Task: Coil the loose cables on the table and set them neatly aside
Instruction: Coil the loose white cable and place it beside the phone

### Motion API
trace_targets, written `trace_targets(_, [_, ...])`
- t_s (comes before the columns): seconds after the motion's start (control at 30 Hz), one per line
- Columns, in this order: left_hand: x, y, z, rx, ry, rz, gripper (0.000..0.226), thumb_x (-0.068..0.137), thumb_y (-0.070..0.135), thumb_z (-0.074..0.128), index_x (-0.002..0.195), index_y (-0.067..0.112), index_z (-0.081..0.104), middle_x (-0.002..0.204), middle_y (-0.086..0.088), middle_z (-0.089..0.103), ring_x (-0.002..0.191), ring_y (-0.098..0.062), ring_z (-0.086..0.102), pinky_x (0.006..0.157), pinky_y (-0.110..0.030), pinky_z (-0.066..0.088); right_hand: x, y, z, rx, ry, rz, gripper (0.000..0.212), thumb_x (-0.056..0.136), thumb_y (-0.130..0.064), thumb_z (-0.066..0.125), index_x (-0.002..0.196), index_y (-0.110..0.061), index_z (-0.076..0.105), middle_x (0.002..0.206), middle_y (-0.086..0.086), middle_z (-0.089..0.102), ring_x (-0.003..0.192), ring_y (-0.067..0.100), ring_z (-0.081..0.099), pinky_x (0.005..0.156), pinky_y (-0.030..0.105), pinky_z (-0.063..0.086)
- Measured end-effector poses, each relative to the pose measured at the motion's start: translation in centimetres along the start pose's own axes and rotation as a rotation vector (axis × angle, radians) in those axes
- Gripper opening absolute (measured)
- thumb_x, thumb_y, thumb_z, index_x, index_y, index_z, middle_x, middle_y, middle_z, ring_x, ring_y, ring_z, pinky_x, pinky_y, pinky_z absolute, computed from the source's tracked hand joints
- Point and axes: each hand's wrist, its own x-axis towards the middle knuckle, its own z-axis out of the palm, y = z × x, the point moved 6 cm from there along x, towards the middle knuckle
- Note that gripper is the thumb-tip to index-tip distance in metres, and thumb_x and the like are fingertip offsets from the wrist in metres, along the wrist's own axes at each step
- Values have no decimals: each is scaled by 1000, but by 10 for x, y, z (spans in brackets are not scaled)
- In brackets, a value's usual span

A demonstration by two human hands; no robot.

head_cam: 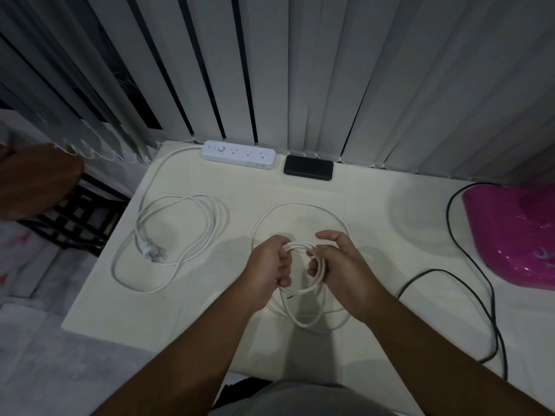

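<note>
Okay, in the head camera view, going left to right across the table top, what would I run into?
Loosely looped power strip cord with its plug → left hand and right hand, both closed on the thin white cable being coiled → loose black cable → pink plastic object at the right edge.

there is a single view, from a camera worn on the person's head, looking forward and steeply down over the near edge of a white table (300, 187). it sits close: both forearms enter from the bottom edge and the left hand (271, 265) and right hand (339, 265) meet just below the middle of the frame. the far edge of the table, with a white power strip (238, 154) against vertical blinds (300, 70), lies near the middle height. the wide lens bends the blinds outward and takes in the floor at left and a pink object (510, 232) cut by the right edge.
</note>
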Motion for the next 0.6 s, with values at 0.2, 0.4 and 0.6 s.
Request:
trace_targets(0.2, [0,4,-1,100,-17,44,39,62,11,48,100,7,55,78,-12,55,66,-22,51,65,-37,44,4,-15,10,-511,-45,-29,26,101,-19,53,118,-34,66,69,-16,65,64,6,57,64,25,48])
trace_targets(0.4, [-5,-27,-19,222,173,15,11,76,20,51,79,13,58,62,-5,58,65,-25,54,68,-39,49,7,-8,-3,-229,176,-147,30,104,-7,46,117,-21,69,76,-3,52,66,12,47,71,33,47])
trace_targets(0.6, [-7,-45,-10,287,80,-212,37,89,32,47,77,3,67,56,-8,59,59,-26,55,68,-34,48,1,3,4,-270,206,-198,31,106,-16,46,115,-33,70,83,-13,59,76,4,56,78,27,51])
